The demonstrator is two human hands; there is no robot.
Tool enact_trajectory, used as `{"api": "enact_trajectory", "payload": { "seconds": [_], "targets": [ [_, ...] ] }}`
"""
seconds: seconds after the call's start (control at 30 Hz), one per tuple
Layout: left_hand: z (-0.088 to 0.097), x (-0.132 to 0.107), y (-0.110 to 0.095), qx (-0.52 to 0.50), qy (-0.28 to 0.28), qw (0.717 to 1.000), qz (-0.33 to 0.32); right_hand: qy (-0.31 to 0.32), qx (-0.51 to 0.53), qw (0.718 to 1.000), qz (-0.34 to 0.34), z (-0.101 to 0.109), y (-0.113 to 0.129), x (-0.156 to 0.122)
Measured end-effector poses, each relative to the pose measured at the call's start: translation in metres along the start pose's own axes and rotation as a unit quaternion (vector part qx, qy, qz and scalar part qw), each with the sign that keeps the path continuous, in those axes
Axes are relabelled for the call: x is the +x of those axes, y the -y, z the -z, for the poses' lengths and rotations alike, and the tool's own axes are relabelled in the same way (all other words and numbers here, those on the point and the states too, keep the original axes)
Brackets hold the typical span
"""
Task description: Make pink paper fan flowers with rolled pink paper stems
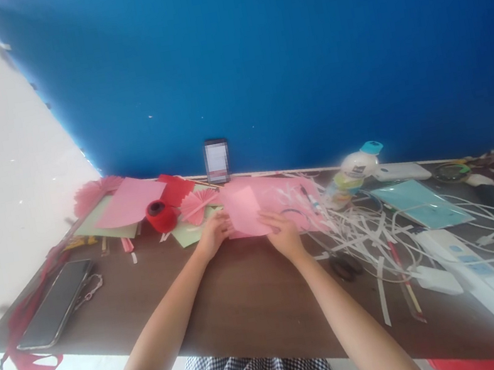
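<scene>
A small sheet of pink paper (242, 208) lies between my two hands, on top of a larger pink sheet (303, 216). My left hand (215, 234) has its fingers closed at the left edge of the small sheet. On the lower right edge, my right hand (283, 233) grips the same sheet, thumb tucked toward it. Just left of my left hand sit a folded pink paper fan (198, 205) and a green sheet (187, 232). Scissors (344, 264) with dark handles rest to the right of my right forearm.
A red roll (161, 216) and another pink sheet (130, 200) lie farther left, near a phone (56, 304). White cables (374, 232) sprawl across the right, around a glue bottle (352, 173) and a power strip (458, 256). A blue wall (254, 62) rises behind.
</scene>
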State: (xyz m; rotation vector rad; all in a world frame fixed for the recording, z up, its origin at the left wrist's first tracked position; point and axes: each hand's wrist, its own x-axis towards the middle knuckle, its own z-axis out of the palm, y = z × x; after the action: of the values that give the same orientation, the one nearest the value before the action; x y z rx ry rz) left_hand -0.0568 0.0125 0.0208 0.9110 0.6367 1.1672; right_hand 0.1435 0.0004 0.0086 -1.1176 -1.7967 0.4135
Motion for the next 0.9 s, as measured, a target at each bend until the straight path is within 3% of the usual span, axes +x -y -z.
{"api": "enact_trajectory", "payload": {
  "seconds": [0.2,0.4,0.57,0.7,0.9],
  "targets": [
    [0.003,0.004,0.007,0.005,-0.103,0.994,0.019,0.008,0.017,1.0,0.021,-0.002,0.005,0.0],
    [0.005,0.003,0.012,0.064,-0.067,0.995,-0.021,-0.027,0.057,0.995,-0.073,-0.004,0.005,0.004],
    [0.004,0.003,0.009,0.134,-0.029,0.99,-0.034,-0.079,0.165,0.96,-0.211,-0.003,0.005,0.006],
    [0.004,0.003,0.008,0.203,-0.012,0.978,-0.047,-0.088,0.173,0.953,-0.233,-0.003,0.003,0.007],
    [0.01,0.006,0.016,0.24,-0.03,0.967,-0.079,-0.076,0.155,0.962,-0.212,-0.004,0.005,0.007]
  ]
}}
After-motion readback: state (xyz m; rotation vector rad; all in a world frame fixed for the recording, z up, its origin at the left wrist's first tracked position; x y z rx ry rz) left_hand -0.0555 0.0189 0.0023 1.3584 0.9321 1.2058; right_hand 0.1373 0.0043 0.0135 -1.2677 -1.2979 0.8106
